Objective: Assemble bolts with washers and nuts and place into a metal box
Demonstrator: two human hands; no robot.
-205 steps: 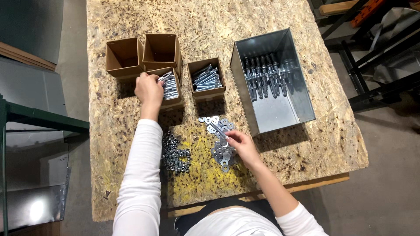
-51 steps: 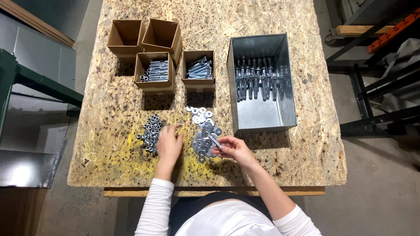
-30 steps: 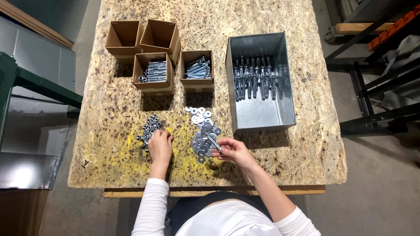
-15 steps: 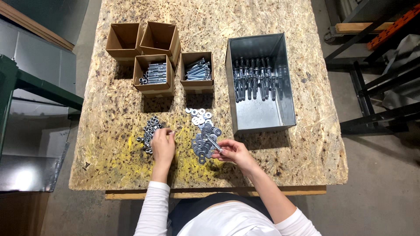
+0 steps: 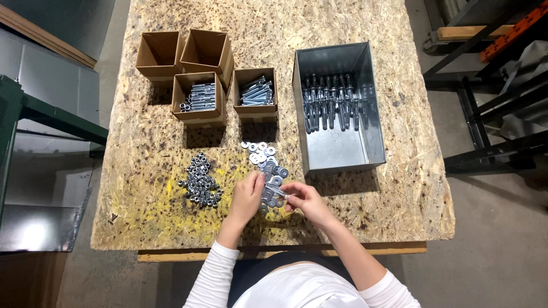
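Head view, boxes: four open brown cardboard boxes stand at the far left of the counter (image 5: 365,228), a chipboard top. The two rear boxes (image 5: 184,51) show no contents. The front left box (image 5: 198,98) and the front right box (image 5: 255,93) each hold silver bolts lying flat.
Head view, tin: a grey metal bin (image 5: 338,149) stands right of the boxes, with a row of long bolts (image 5: 333,108) across its far half.
Head view, loose parts: a heap of nuts (image 5: 200,181) lies left of the hands; a scatter of washers (image 5: 266,162) runs from the front right box towards the hands.
Head view, left hand (image 5: 249,197): fingertips pinch one end of a small bolt (image 5: 275,190), just above the near washers.
Head view, right hand (image 5: 304,198): fingers closed on the bolt's other end, so the bolt lies between both grips, near the counter's front edge.
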